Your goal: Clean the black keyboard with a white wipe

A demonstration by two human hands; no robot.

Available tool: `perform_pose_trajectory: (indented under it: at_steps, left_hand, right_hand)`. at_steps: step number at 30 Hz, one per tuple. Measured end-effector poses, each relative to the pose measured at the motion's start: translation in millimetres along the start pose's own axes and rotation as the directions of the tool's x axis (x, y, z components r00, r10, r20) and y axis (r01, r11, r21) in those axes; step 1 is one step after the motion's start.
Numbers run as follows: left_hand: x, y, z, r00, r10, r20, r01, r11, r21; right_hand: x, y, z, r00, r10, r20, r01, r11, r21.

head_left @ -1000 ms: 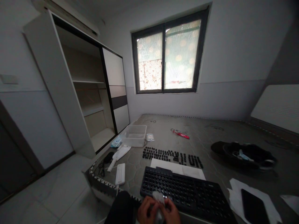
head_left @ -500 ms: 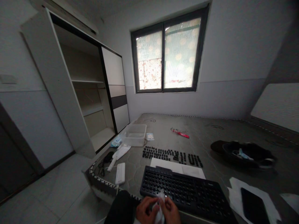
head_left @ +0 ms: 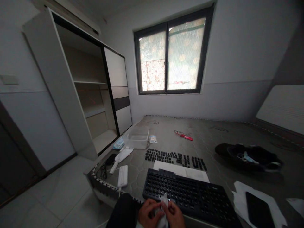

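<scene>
Both hands meet at the near edge of a black keyboard (head_left: 182,193), whose keycaps appear to be off. My left hand (head_left: 149,212) is closed on a crumpled white wipe (head_left: 163,199). Pressed against it from the other side, my right hand (head_left: 174,213) pinches the same wipe with bent fingers. Whether something small lies inside the folds is hidden. Beyond the keyboard, rows of loose black keycaps (head_left: 163,155) lie on the grey mattress (head_left: 201,133). A white sheet of paper (head_left: 185,171) sticks out from under the keyboard's far edge.
To the left are a clear plastic box (head_left: 137,139), a white power strip (head_left: 123,176), a white strip-like item (head_left: 122,156) and a black cable (head_left: 104,171). A red packet (head_left: 184,136) lies farther back. At right are a dark cap (head_left: 249,156) and a phone (head_left: 258,207) on paper.
Both hands stay together on the wipe, with only slight finger movement. The whole view has shifted a little; nothing else has moved.
</scene>
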State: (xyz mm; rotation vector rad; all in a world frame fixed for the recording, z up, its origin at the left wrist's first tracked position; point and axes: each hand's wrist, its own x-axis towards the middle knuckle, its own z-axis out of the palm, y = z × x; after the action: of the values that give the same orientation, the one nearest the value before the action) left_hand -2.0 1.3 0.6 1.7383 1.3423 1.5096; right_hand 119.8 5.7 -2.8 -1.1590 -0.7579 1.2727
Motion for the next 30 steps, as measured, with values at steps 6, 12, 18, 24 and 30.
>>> perform_pose_trajectory:
  at_steps: [6, 12, 18, 24, 30]
  left_hand:
    - [-0.2, -6.3, -0.3, 0.999, -0.026, 0.047, 0.025, 1.000, 0.012]
    - [1.7, -7.0, -4.3, 0.999, -0.022, 0.045, 0.018, 0.997, 0.077]
    - [2.2, -2.6, -2.1, 0.999, -0.041, -0.009, 0.042, 0.997, 0.067]
    - [0.6, -2.0, 0.8, 0.999, -0.048, -0.018, 0.049, 0.998, 0.050]
    - [0.2, 1.1, 0.8, 0.997, -0.083, 0.001, 0.082, 0.994, 0.073]
  right_hand:
    - [-1.6, 3.8, 3.2, 0.998, -0.040, -0.038, 0.039, 0.999, -0.036]
    - [-2.7, 3.7, 5.6, 1.000, -0.024, -0.003, 0.024, 1.000, -0.016]
    - [-3.7, 1.3, 6.2, 0.999, -0.049, -0.013, 0.048, 0.997, -0.054]
    - [-2.9, -1.3, 3.6, 0.998, -0.051, -0.032, 0.047, 0.993, -0.108]
    - [-3.0, -3.9, 3.3, 0.996, -0.087, -0.020, 0.085, 0.992, -0.088]
